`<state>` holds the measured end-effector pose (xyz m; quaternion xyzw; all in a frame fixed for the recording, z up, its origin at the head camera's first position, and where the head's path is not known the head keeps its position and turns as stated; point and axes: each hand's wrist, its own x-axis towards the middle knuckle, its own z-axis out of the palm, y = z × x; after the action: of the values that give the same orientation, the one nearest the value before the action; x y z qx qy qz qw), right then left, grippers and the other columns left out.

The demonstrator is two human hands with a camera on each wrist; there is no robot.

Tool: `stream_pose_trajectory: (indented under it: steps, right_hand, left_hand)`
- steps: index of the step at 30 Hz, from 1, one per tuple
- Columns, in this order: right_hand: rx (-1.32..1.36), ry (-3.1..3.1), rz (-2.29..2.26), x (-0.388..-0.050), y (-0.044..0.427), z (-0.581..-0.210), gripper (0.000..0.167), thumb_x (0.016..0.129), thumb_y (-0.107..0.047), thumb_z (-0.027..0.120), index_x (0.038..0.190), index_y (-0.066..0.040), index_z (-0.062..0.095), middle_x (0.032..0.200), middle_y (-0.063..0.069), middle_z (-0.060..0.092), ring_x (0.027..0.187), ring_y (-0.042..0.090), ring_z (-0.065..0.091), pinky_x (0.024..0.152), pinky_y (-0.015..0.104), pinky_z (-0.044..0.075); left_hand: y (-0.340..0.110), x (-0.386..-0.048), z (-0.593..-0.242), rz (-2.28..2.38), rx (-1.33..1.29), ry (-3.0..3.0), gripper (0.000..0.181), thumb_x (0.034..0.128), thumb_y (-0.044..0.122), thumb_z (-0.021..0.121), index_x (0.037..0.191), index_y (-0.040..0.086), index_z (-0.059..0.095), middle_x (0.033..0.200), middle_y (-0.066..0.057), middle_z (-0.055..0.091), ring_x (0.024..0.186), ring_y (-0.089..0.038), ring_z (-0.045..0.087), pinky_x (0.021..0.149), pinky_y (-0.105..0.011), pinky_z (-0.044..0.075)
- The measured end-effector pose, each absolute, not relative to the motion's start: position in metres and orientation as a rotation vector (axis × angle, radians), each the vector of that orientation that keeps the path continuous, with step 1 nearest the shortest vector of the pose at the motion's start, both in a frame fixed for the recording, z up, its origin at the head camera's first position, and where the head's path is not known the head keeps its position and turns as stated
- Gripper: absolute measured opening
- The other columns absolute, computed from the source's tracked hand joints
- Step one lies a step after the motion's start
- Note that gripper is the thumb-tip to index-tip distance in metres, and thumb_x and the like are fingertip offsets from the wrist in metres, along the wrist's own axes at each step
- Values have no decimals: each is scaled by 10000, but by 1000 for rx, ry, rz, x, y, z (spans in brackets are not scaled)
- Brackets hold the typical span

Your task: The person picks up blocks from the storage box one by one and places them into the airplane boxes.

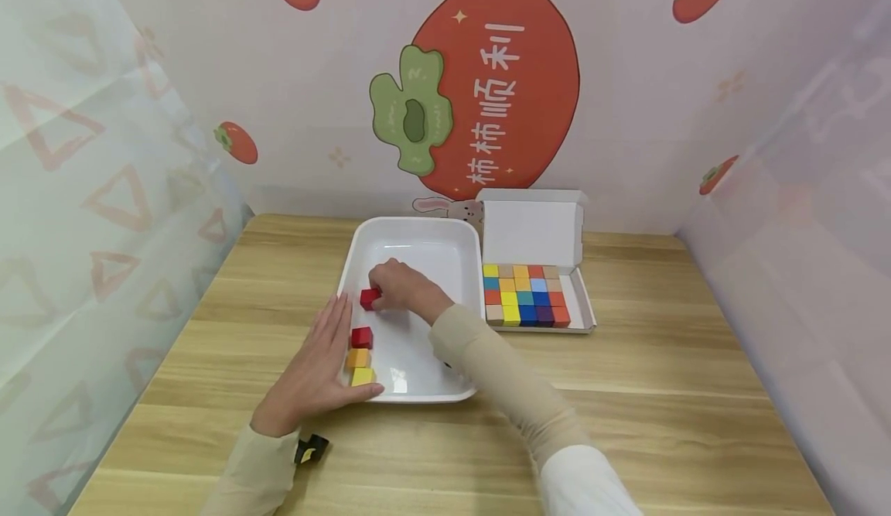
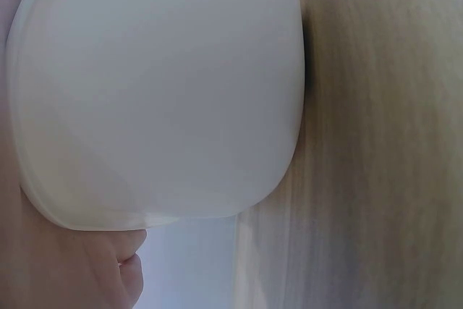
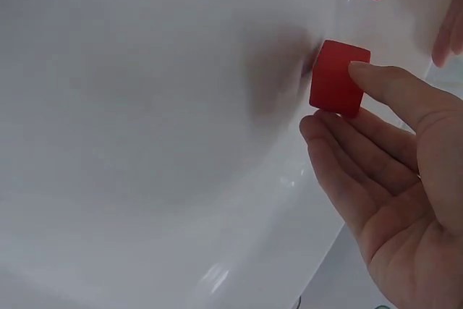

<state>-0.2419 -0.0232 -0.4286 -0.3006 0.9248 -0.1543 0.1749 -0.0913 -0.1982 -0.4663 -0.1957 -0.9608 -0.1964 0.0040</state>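
Note:
A white tray lies on the table. My right hand reaches over it and pinches a red block between thumb and fingertips, near the left wall. Closer to the front along that wall sit another red block, an orange block and a yellow block. My left hand rests on the tray's front left corner, fingers straight along the left rim and thumb along the front rim. In the left wrist view, the tray's outer wall fills much of the frame.
Right of the tray stands an open white box with rows of coloured blocks. A small black object is beside the left sleeve. Behind the wooden table hangs a backdrop printed with persimmons.

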Motion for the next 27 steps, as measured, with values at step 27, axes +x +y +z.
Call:
stream_pose_trajectory:
  steps: [27]
  right_hand:
    - [-1031,2606,-522,-206,104,-369,257,943,-187,814,1167,-71,766,1092,71,789,1030,263,728,929,320,626]
  left_hand:
    - [-199,-90,-468,-602,-600,-3021,1366,777,798,718,1684,-8,92,1794,-171,11,1667,-382,12,1317,-645,182]
